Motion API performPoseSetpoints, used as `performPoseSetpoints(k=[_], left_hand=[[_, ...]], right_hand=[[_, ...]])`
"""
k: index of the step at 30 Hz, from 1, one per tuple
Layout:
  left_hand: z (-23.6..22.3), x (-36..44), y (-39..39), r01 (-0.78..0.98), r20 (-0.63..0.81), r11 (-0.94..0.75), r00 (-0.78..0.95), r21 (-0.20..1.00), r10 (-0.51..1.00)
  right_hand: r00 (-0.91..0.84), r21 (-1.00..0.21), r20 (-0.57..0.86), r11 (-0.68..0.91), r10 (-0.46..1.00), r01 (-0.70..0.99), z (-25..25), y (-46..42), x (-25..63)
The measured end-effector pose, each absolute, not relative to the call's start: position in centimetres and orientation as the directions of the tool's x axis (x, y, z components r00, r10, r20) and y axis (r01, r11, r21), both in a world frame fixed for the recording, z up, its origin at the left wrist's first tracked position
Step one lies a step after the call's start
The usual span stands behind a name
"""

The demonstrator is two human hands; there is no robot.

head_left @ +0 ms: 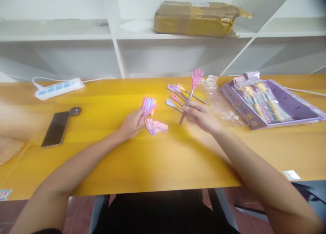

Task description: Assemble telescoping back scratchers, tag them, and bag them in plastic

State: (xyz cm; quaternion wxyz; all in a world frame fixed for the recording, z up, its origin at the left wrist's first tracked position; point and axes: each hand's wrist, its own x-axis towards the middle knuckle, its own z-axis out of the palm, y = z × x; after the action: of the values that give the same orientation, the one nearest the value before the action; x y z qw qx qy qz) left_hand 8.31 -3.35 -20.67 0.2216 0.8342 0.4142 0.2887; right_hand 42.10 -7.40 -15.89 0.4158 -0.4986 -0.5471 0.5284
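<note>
My right hand (pixel 200 115) grips the metal rod of a back scratcher (pixel 196 78) with a pink claw head, tilted upward. Between the thumb and fingers of my left hand (pixel 132 124) is a small pink piece (pixel 150 111), too blurred to name its kind. Just beyond it lies a row of coloured tubes (pixel 148 104) in pink, blue, purple and yellow. Small printed pink cards (pixel 155 126) are fanned out beside my left hand. Several more back scratchers (pixel 175 96) with purple, yellow, pink and blue heads rest on the table behind my right hand.
A purple box (pixel 300 101) on the right holds back scratchers in clear bags (pixel 265 101). Clear plastic wrap (pixel 216 98) lies by it. Leftward are a power strip (pixel 61 88), a phone (pixel 56 128) and a small dark round object (pixel 75 111). A taped parcel (pixel 193 20) sits on the shelf.
</note>
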Motion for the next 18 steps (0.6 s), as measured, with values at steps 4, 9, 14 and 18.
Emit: performPoseSetpoints(k=[4,9,14,18], left_hand=[[-21.6,9.4,-5.7,0.408,0.206,-0.744,0.789,0.529,0.578],[-22.0,8.5,-5.2,0.337,0.203,-0.818,0.859,0.466,0.470],[-21.5,8.1,-4.6,0.467,0.060,-0.765,0.836,0.443,0.545],[-20.7,8.2,-4.8,0.532,-0.030,-0.714,0.810,0.454,0.585]], right_hand=[[-0.166,-0.955,-0.088,-0.131,0.982,-0.267,-19.0,-9.1,39.3],[-0.173,-0.944,-0.044,-0.097,0.984,-0.316,-19.9,-9.9,39.1],[-0.110,-0.941,0.020,-0.018,0.994,-0.337,-19.7,-9.7,40.3],[-0.086,-0.943,0.061,0.029,0.994,-0.333,-20.1,-9.4,41.0]])
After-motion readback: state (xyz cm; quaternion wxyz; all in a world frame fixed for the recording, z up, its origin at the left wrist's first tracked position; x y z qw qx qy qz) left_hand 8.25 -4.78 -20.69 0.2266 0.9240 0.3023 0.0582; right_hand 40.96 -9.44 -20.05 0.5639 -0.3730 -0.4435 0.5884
